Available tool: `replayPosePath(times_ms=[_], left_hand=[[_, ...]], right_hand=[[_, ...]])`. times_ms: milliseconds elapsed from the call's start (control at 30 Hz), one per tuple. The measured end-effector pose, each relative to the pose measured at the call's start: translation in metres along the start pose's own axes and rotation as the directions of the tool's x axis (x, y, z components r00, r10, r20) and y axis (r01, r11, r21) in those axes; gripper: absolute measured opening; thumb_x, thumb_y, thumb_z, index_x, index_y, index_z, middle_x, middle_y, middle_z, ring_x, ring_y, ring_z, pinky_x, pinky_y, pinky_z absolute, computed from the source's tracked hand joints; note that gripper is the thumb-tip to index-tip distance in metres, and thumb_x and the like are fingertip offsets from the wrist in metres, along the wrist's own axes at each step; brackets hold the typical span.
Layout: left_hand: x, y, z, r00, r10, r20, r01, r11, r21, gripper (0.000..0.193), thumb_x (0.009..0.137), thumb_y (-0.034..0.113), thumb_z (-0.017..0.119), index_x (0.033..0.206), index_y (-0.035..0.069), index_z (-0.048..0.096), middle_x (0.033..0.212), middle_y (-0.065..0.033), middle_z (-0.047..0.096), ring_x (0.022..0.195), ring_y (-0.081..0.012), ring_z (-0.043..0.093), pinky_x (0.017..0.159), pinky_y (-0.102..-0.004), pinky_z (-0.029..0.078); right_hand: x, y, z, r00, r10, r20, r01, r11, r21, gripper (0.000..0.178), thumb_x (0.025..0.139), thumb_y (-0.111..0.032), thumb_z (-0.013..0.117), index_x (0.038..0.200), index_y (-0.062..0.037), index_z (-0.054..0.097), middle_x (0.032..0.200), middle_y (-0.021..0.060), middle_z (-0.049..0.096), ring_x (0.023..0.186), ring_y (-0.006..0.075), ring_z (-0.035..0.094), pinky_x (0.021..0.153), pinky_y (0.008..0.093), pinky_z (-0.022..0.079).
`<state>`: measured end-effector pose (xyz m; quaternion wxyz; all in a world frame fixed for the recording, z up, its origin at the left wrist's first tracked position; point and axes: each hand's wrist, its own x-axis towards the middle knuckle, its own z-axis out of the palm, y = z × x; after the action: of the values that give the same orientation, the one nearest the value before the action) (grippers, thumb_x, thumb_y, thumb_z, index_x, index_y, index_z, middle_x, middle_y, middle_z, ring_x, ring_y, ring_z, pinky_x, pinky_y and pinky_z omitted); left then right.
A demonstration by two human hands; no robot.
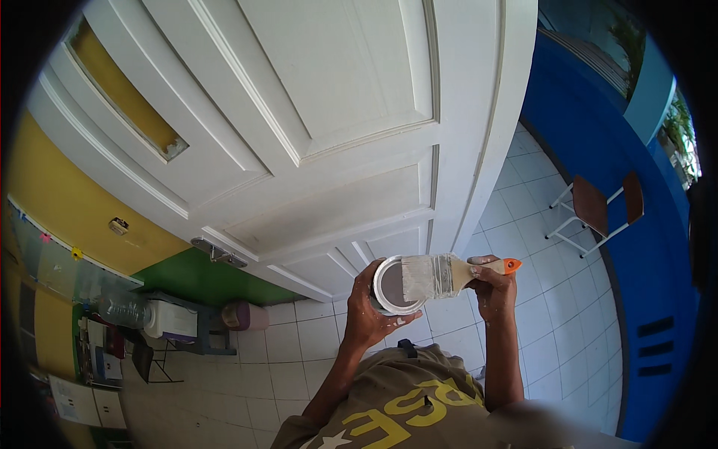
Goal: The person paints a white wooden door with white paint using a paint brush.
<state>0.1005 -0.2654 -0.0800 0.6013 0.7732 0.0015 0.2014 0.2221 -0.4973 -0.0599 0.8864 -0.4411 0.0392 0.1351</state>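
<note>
My left hand (366,314) is wrapped around a small round paint can (390,288), held at chest height. The can is open and shows grey-white paint inside. My right hand (492,288) grips a wide flat paintbrush (441,275) by its orange-tipped handle. The brush's pale bristles lie across the can's rim on its right side. Both hands have paint smears. A white panelled door (329,127) stands open directly in front of me, just beyond the can.
A metal door handle (217,254) sticks out on the door's left side. A chair with a brown seat (598,209) stands by the blue wall at right. A water dispenser (149,314) and a small purple bin (247,316) sit on the white tiled floor at left.
</note>
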Motion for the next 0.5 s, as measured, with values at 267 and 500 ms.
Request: replayPosePath(times_ms=[267, 500], left_hand=[[0.01, 0.014, -0.002, 0.998, 0.056, -0.014, -0.056, 0.998, -0.009, 0.107, 0.062, 0.02, 0.102, 0.148, 0.005, 0.041, 0.139, -0.015, 0.051, 0.129, -0.0286, 0.058, 0.11, -0.0435, 0.053], [0.012, 0.003, -0.014, 1.0, -0.012, -0.02, 0.011, 1.0, -0.027, 0.106, 0.063, 0.012, 0.1, 0.15, 0.007, 0.04, 0.142, -0.0127, 0.054, 0.131, -0.0272, 0.058, 0.11, -0.047, 0.055]], right_hand=[[0.001, 0.006, 0.007, 0.999, -0.039, -0.001, 0.038, 0.999, -0.037, 0.016, 0.076, 0.003, 0.066, 0.092, 0.0064, 0.067, 0.086, 0.0187, 0.068, 0.071, 0.0335, 0.071, 0.068, 0.048, 0.063], [0.007, 0.017, 0.016, 1.0, -0.01, -0.014, 0.01, 1.0, 0.005, 0.02, 0.078, 0.004, 0.065, 0.097, 0.0054, 0.066, 0.09, 0.0181, 0.069, 0.075, 0.033, 0.072, 0.071, 0.0484, 0.062]])
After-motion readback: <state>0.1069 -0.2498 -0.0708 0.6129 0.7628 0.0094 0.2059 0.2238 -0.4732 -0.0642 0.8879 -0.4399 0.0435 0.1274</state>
